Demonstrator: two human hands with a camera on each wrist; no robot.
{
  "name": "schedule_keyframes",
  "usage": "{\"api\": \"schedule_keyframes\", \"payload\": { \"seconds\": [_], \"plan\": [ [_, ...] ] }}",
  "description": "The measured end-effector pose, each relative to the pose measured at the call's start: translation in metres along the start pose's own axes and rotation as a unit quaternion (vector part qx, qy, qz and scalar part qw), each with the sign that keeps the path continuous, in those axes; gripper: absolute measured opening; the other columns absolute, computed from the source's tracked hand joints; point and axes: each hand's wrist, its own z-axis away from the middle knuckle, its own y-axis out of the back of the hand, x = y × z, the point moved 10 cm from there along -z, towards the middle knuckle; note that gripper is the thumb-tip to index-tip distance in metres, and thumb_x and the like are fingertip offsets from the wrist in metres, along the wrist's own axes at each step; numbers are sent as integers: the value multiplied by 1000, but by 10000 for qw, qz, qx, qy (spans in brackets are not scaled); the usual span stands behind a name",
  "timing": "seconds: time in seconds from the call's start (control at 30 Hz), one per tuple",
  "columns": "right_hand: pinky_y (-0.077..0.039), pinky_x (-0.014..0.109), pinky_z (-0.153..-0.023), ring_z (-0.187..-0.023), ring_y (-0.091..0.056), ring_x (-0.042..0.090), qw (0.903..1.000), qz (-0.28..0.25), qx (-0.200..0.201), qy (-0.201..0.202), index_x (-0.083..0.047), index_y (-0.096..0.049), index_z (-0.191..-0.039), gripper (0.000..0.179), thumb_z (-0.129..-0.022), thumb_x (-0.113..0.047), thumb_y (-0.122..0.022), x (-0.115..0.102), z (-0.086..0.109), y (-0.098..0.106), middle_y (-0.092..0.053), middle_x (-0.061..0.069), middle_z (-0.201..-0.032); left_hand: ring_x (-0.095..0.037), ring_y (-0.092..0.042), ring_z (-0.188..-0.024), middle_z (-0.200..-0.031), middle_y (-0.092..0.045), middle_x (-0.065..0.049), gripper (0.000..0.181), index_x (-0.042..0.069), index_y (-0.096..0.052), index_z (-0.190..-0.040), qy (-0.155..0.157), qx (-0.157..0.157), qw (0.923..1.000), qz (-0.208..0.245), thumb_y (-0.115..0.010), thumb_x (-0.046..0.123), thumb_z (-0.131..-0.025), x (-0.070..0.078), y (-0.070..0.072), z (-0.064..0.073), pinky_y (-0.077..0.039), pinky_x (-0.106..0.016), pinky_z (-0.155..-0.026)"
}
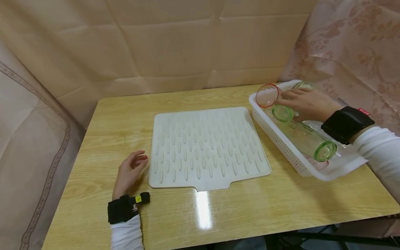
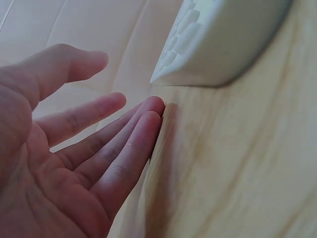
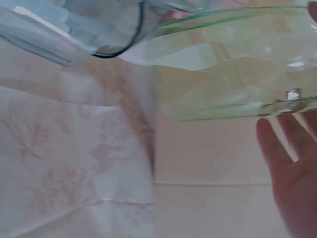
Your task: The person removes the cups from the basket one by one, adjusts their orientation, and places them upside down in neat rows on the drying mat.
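Note:
In the head view my right hand [image 1: 306, 102] reaches palm down over the white basket [image 1: 278, 139] of glasses. Its fingers lie extended beside a glass with a red rim [image 1: 267, 95] and just above a green glass [image 1: 282, 113]. Seen from the right wrist, the fingertips are right at the edge of a pale green clear glass [image 3: 213, 84], with a bit of thumb at the frame's edge. My left hand [image 1: 129, 172] rests on the table at the left of the white ridged mat [image 1: 206, 149], fingers loosely curled and holding nothing.
Another green glass [image 1: 325, 151] lies in the basket's near part, among other clear glassware [image 3: 104, 25]. The basket stands on the right of the wooden table [image 1: 243, 205]. A beige curtain [image 1: 175, 52] hangs behind, with a floral cloth [image 1: 359, 52] at the right.

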Motion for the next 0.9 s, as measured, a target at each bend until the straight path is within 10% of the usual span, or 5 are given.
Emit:
{"api": "schedule_keyframes", "payload": {
  "seconds": [0.3,0.9],
  "plan": [
    [-50,45,-57,-102,-58,40,9951,-711,96,-680,-13,-41,-140,87,-68,-23,-88,23,19,10,-49,20,-132,-30,-58,-111,-126,-58,-21,45,2,-48,-138,86,-67,9999,99,-60,18,-97,1,1,4,-45,-25,-89],
    [-48,60,-62,-75,-61,43,9655,-1399,708,-2079,-4,-37,-136,84,-71,-23,-85,74,21,40,-58,28,-103,-29,-59,-110,-126,-58,-20,43,3,-48,-138,230,111,9993,262,-58,17,-98,-7,7,8,-44,-11,-82]
  ]
}}
